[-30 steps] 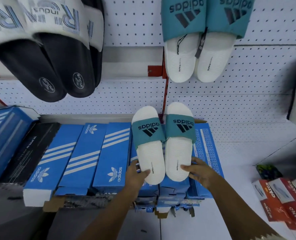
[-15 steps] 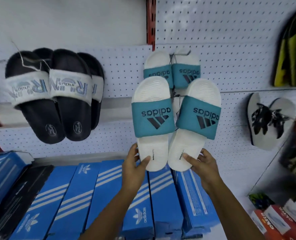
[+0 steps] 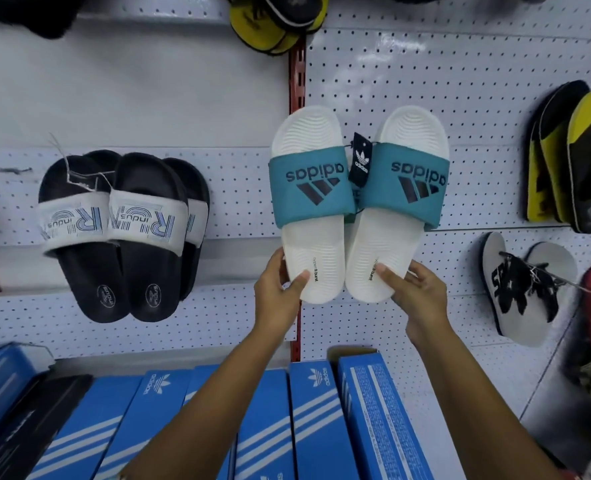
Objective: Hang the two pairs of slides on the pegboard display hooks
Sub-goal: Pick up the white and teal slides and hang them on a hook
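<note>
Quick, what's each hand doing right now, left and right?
Left hand: closed on the heel of the left teal-strap slide.
Right hand: closed on the heel of the right teal-strap slide.

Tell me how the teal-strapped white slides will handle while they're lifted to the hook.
The slides look light: each hand, left and right, holds a heel by its fingertips alone. The thick ribbed soles keep straight though held only at the heel, so probably fairly stiff foam. The hang tag between them suggests they are tied, so they likely swing together.
</note>
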`<control>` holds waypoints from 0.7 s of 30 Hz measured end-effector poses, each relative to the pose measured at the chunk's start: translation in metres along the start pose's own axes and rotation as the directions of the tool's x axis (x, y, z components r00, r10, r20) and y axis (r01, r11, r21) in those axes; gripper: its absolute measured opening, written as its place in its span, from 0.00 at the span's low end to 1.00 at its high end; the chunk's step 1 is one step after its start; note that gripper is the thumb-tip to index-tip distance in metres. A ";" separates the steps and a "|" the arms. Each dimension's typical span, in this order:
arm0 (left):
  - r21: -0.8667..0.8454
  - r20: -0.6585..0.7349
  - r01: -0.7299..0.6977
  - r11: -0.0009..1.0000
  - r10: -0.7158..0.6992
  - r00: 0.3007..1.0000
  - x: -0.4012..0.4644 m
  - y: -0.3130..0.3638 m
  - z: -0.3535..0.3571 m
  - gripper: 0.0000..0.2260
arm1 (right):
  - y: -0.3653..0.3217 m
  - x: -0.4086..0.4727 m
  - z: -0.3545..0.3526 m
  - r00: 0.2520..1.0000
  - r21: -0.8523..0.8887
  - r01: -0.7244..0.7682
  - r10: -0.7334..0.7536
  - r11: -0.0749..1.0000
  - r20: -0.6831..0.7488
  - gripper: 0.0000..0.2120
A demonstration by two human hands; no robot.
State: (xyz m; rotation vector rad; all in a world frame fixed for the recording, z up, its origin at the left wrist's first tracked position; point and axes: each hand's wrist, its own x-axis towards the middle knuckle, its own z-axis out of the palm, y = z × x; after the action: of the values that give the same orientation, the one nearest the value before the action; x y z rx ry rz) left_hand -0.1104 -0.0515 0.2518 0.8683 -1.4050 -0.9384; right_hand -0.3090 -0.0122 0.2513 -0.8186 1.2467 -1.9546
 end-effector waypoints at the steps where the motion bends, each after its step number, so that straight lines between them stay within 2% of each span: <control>1: 0.005 0.005 0.013 1.000 -0.013 1.000 0.001 -0.003 0.001 0.21 | 0.004 0.002 -0.002 1.000 0.007 -0.019 0.019 1.000 -0.004 0.25; 7: 0.016 -0.030 0.118 0.993 -0.118 0.993 -0.003 -0.036 0.010 0.21 | 0.039 0.009 -0.011 0.994 -0.022 -0.099 0.098 0.995 -0.045 0.26; 10: 0.041 -0.054 0.140 0.989 -0.138 0.989 0.002 -0.047 0.017 0.23 | 0.043 0.015 -0.010 0.998 -0.112 -0.065 0.062 0.992 -0.031 0.22; 12: 0.106 -0.090 0.090 0.990 -0.080 0.993 0.007 -0.050 0.022 0.25 | 0.042 0.018 -0.006 0.999 -0.238 0.007 -0.019 0.971 -0.050 0.22; 14: 0.264 -0.139 -0.031 0.964 0.070 0.988 0.007 -0.046 0.028 0.28 | 0.040 0.018 0.000 0.980 -0.373 0.146 -0.186 0.916 -0.073 0.27; 15: 0.377 -0.153 -0.110 0.920 0.179 0.972 0.007 -0.042 0.030 0.29 | 0.039 0.018 0.003 0.947 -0.456 0.259 -0.317 0.851 -0.053 0.30; 16: 0.497 -0.141 -0.200 0.844 0.306 0.942 0.007 -0.038 0.031 0.30 | 0.037 0.017 0.006 0.886 -0.551 0.387 -0.463 0.739 0.000 0.30; 18: 0.690 -0.012 -0.360 0.628 0.508 0.861 0.009 -0.038 0.032 0.31 | 0.035 0.018 0.009 0.711 -0.685 0.587 -0.679 0.432 0.182 0.29; 19: 0.754 0.086 -0.412 0.512 0.544 0.835 0.011 -0.043 0.032 0.31 | 0.037 0.021 0.010 0.642 -0.707 0.638 -0.717 0.303 0.272 0.27; 21: 0.824 0.237 -0.449 0.346 0.509 0.827 0.015 -0.051 0.035 0.32 | 0.042 0.028 0.012 0.593 -0.721 0.672 -0.708 0.171 0.385 0.26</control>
State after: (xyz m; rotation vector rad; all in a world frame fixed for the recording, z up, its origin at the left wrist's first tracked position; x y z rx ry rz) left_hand -0.1469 -0.0835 0.2109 1.0660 -1.9499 0.3679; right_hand -0.3069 -0.0542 0.2209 -2.2126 2.1390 -1.8994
